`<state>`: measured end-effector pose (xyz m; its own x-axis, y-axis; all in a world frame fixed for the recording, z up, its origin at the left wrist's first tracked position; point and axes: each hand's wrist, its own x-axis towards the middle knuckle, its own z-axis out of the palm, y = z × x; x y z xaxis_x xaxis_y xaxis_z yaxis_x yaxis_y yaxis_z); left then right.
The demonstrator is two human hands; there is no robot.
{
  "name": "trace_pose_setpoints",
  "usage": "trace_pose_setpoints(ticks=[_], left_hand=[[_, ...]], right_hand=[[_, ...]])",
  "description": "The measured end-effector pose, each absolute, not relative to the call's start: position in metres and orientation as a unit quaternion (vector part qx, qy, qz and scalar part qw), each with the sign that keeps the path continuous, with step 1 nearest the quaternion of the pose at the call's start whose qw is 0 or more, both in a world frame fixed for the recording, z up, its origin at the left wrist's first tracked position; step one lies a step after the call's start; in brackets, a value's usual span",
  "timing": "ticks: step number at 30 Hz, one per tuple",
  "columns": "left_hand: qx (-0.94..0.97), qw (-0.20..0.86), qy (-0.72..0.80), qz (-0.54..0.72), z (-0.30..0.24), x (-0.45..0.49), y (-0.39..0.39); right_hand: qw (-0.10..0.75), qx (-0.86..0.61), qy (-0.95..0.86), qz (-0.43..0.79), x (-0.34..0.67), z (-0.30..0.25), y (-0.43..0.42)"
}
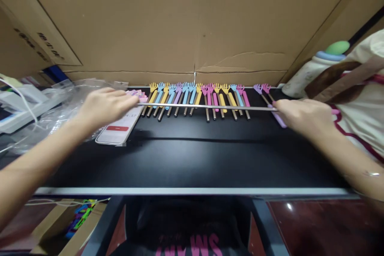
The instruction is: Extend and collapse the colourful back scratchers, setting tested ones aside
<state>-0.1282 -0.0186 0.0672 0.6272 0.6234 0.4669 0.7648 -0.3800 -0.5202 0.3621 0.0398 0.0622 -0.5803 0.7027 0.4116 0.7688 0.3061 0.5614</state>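
Stretched level between my two hands is a long thin metal rod (204,106), which looks like an extended telescopic back scratcher. My left hand (109,104) is closed round its left end, hiding that tip. On the other end my right hand (306,116) is closed, and a bit of pink handle (335,111) sticks out past the fist. Behind and below the rod, several collapsed back scratchers (210,94) lie in a row, with yellow, blue, purple and pink claw heads. Two more scratchers (265,89), purple and pink, lie apart beside my right hand.
A phone (115,131) lies on the black table (198,164), under my left forearm's side. Clear plastic bags (69,104) are at left. Cardboard (150,20) walls the back. A white bottle (309,72) and a cloth bag (360,100) stand at right. An open box (54,224) sits below.
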Motion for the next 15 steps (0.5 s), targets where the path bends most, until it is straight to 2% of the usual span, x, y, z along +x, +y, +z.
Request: trace_pose_setpoints(ticks=[3,6,15], left_hand=[[-0.819,0.316,-0.468,-0.102,0.075,-0.173,-0.023],[-0.811,0.325,-0.468,-0.130,0.078,-0.197,-0.030],[-0.827,0.333,-0.441,-0.106,0.061,-0.206,-0.034]], right_hand=[[0.018,-0.540,-0.779,-0.318,0.398,0.067,0.048],[0.013,-0.565,-0.771,-0.292,0.414,0.068,0.051],[0.045,-0.515,-0.807,-0.286,0.412,0.069,0.047]])
